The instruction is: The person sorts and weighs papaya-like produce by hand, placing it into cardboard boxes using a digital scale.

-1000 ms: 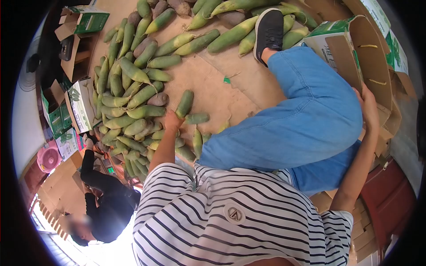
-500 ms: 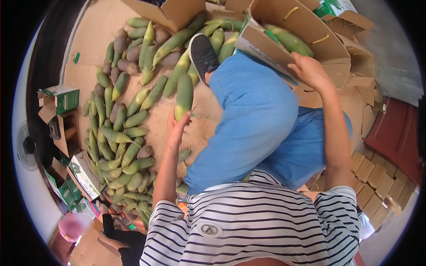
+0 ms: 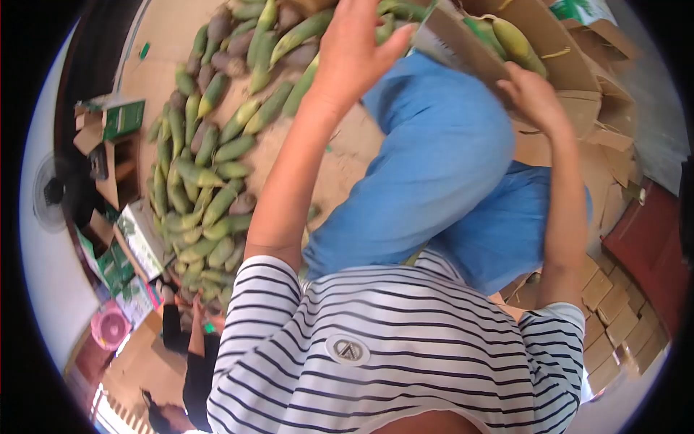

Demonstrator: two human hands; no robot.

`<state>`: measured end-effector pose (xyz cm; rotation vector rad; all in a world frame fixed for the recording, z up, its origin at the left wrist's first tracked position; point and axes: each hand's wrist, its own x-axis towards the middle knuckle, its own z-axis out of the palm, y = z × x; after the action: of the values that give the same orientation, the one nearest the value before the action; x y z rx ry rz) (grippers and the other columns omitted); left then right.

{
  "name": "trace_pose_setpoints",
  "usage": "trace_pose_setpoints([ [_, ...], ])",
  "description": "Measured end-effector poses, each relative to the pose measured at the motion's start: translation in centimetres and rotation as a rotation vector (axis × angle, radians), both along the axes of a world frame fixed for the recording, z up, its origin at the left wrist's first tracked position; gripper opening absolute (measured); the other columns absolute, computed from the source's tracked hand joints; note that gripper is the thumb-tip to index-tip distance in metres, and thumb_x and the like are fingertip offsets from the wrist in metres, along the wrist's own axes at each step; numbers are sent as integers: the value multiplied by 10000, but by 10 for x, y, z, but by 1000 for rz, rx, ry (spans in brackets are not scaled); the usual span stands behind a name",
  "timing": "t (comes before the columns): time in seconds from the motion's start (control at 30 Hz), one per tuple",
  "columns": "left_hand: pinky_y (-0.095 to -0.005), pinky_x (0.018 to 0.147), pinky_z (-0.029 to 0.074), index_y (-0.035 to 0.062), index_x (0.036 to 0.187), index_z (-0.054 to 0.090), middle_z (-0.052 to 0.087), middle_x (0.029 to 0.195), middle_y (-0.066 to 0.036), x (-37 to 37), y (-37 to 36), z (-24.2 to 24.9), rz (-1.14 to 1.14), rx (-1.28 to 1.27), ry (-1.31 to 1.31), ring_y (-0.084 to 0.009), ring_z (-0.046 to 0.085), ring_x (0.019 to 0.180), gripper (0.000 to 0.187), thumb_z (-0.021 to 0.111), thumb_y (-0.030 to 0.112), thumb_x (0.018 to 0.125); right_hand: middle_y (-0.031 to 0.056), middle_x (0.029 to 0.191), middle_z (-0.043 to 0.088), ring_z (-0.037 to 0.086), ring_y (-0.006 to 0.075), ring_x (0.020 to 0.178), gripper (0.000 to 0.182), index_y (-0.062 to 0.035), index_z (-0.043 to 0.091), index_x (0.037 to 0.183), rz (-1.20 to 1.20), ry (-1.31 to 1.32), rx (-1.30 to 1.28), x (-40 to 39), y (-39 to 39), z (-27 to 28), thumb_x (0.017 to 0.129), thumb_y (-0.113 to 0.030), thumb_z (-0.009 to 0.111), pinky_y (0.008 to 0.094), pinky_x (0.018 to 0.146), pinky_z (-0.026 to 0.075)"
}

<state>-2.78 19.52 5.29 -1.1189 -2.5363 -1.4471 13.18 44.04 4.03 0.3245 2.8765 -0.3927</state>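
Observation:
My left hand is raised over the top of the pile, thumb spread, with no radish seen in it; its fingertips run out of the frame. Near it lie long green radishes with paler ends. My right hand grips the near wall of an upright cardboard box, fingers over the rim and thumb outside. Inside that box a green radish shows its yellowish side, and another green thing beside it is partly hidden by the wall.
Many green and brownish radishes cover the cardboard floor sheet to the left. My bent leg lies between pile and box. Opened green-and-white boxes stand at far left, stacked small cartons at right. Another person works at lower left.
The radish that my left hand held is out of that hand, which has moved up and forward. The box's contents look different, with a yellowish radish showing. My right hand stays at the box.

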Motion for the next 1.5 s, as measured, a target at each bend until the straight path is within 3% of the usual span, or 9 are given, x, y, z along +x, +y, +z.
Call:
trace_pose_setpoints([
  [0.2, -450, 778, 464, 28, 1060, 522, 565, 1011, -221, 42, -209, -171, 16, -881, -172, -367, 564, 933, 371, 665, 230, 784, 233, 927, 598, 566, 384, 900, 322, -14, 505, 1145, -36, -65, -47, 0, -1, -5, 908, -231, 531, 449, 754, 432],
  [0.23, -440, 772, 475, 37, 1055, 545, 573, 999, -199, 60, -237, -181, -51, -1122, -213, -357, 573, 928, 363, 650, 222, 761, 232, 925, 598, 567, 381, 895, 339, -14, 501, 1162, -44, -66, -52, 0, 2, -7, 908, -236, 533, 445, 754, 432],
  [0.37, -445, 837, 441, 80, 967, 629, 573, 1030, -146, 141, -333, -238, -84, -1414, -399, -322, 546, 999, 238, 592, 229, 784, 232, 917, 594, 568, 378, 877, 360, -2, 501, 1166, -45, -27, -62, 2, 6, -15, 907, -248, 544, 429, 748, 435],
  [0.63, -489, 988, 337, 217, 1049, 671, 312, 1429, -163, 197, -374, -273, -403, -1418, -391, -316, 319, 1279, 279, 601, 275, 785, 232, 771, 578, 557, 399, 733, 315, 1, 530, 1061, -16, -12, -30, -1, 7, -13, 882, -253, 579, 453, 659, 432],
  [0.77, -506, 967, 350, 235, 1083, 650, 380, 1369, -176, 199, -368, -278, -439, -1472, -395, -316, 391, 1229, 300, 600, 324, 800, 246, 864, 599, 568, 416, 847, 257, 3, 504, 944, -3, -8, 26, -1, 5, -9, 877, -237, 565, 485, 717, 440],
  [0.83, -463, 912, 409, 214, 1057, 655, 453, 1274, -203, 188, -340, -235, -295, -1352, -557, -349, 477, 1136, 281, 625, 304, 792, 234, 855, 605, 574, 403, 845, 246, 6, 509, 936, -30, -16, 20, -2, -1, -3, 876, -226, 563, 481, 723, 443],
  [0.93, -429, 842, 458, 197, 1048, 653, 504, 1171, -228, 184, -335, -240, -18, -1162, -657, -386, 530, 1039, 282, 664, 253, 772, 227, 890, 608, 567, 393, 883, 315, 12, 526, 1050, -54, -147, 31, -6, -6, 10, 890, -258, 552, 465, 740, 443],
  [1.23, -434, 848, 459, 56, 1039, 593, 505, 1158, -268, 140, -255, -270, 50, -654, -282, -412, 545, 996, 321, 697, 163, 755, 206, 846, 607, 569, 387, 840, 249, 4, 516, 976, -61, -95, -5, -1, -4, 8, 876, -219, 567, 464, 720, 445],
  [1.5, -406, 805, 476, -66, 1099, 500, 577, 1063, -260, 122, -226, -291, 281, -858, -707, -382, 591, 965, 511, 733, 214, 742, 200, 856, 608, 572, 385, 851, 242, 0, 508, 968, -62, -82, -3, -2, -3, 4, 876, -216, 565, 470, 725, 448],
])
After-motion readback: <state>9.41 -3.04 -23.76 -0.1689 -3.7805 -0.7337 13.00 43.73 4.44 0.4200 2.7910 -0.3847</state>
